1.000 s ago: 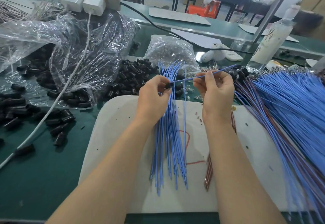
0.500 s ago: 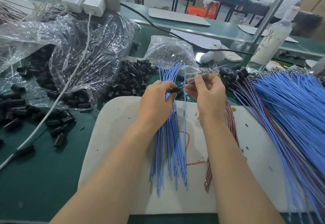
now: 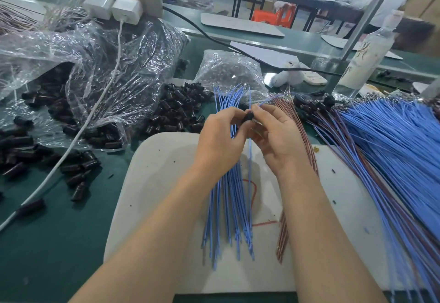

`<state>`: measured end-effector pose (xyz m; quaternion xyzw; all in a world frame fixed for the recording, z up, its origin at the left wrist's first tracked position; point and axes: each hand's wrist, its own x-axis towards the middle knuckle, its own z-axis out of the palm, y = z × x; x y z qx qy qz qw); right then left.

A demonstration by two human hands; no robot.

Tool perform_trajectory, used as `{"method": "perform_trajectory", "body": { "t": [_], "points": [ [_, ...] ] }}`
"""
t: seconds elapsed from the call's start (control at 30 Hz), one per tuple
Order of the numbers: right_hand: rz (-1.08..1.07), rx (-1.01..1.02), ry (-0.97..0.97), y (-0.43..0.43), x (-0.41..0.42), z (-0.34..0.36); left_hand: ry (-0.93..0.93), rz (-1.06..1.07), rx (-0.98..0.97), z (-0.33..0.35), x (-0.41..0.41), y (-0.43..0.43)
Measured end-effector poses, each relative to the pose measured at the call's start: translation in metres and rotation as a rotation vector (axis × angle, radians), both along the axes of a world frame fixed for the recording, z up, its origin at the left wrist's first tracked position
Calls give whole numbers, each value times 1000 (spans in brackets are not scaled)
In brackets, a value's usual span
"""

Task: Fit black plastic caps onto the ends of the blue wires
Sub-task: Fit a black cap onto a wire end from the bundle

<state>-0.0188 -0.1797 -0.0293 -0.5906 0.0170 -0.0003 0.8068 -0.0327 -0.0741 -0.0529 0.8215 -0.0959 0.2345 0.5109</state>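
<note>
The left hand (image 3: 220,140) and right hand (image 3: 277,136) met fingertip to fingertip above the far edge of the white work mat (image 3: 162,183). The left fingers were pinched tight on a black plastic cap (image 3: 248,117). The right fingers pressed against the cap from the other side and seemed to grip a single blue wire (image 3: 269,99), which curved up and away from that hand; the wire's end was hidden between the fingertips, so its seating in the cap could not be made out.

Under the hands, a bundle of blue wires (image 3: 228,207) lay lengthwise across the mat, with bare mat to its left. A large fan of blue wires (image 3: 392,150) covered the mat's right edge. Loose black caps (image 3: 176,109) were heaped just beyond the mat's far left corner, beside a crumpled clear plastic bag (image 3: 100,64) whose contents were blurred.
</note>
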Motion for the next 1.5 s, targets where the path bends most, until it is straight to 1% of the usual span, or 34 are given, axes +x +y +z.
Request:
{"method": "perform_trajectory", "body": {
  "t": [0.03, 0.07, 0.1, 0.17, 0.2, 0.23, 0.27, 0.3, 0.37, 0.43, 0.5, 0.57, 0.6, 0.63, 0.7, 0.73, 0.77, 0.8, 0.87, 0.97, 1.03, 1.1, 1.2, 1.33, 1.43, 1.5],
  "points": [
    [-1, 21, 10, 0, 0, 0, 40, 1, -59, 2, 0, 1],
    [-2, 45, 25, 0, 1, 0, 92, -11, -160, 4, 1, 2],
    [-6, 70, 44, -1, 1, 0, 156, -53, -315, 7, 1, 5],
    [-13, 120, 86, -2, 3, 0, 289, -213, -705, 13, -1, 12],
    [-11, 145, 107, -2, 3, 0, 331, -294, -852, 15, -2, 15],
    [-6, 178, 124, -4, 4, 0, 363, -358, -913, 16, -2, 18],
    [1, 222, 134, -5, 5, -1, 397, -415, -908, 17, -4, 18],
    [4, 274, 138, -6, 6, -1, 429, -465, -864, 17, -5, 17],
    [-12, 376, 136, -10, 6, 0, 477, -535, -750, 15, -6, 12],
    [-55, 444, 103, -12, 6, 3, 506, -557, -631, 13, -7, 9],
    [-78, 453, 66, -15, 6, 5, 517, -548, -509, 11, -8, 7],
    [-88, 422, 42, -16, 6, 5, 523, -534, -427, 8, -7, 7],
    [-109, 382, 28, -15, 6, 4, 525, -528, -400, 7, -7, 7],
    [-151, 279, 10, -15, 7, 2, 525, -522, -376, 7, -7, 7],
    [-232, -89, 3, -15, 8, -1, 515, -520, -346, 7, -6, 7],
    [-229, -236, 37, -14, 7, -2, 508, -529, -342, 6, -6, 8],
    [-187, -273, 94, -13, 7, -2, 501, -544, -338, 6, -6, 8],
    [-129, -212, 145, -12, 6, -2, 500, -568, -332, 6, -7, 8],
    [-53, 58, 186, -13, 5, 2, 521, -635, -325, 6, -8, 8],
    [19, 412, 153, -19, 7, 5, 589, -764, -372, 8, -10, 10],
    [104, 547, 139, -20, 6, 5, 626, -842, -424, 9, -10, 12],
    [178, 563, 110, -21, 4, 6, 637, -867, -467, 10, -10, 14],
    [232, 507, 28, -22, 2, 9, 614, -824, -518, 10, -9, 15],
    [55, 314, -58, -20, 3, 8, 587, -811, -525, 9, -9, 14],
    [-66, 288, -69, -22, 4, 7, 640, -812, -544, 11, -9, 16],
    [-111, 260, -84, -24, 4, 7, 645, -726, -531, 10, -7, 17]
  ]
}}
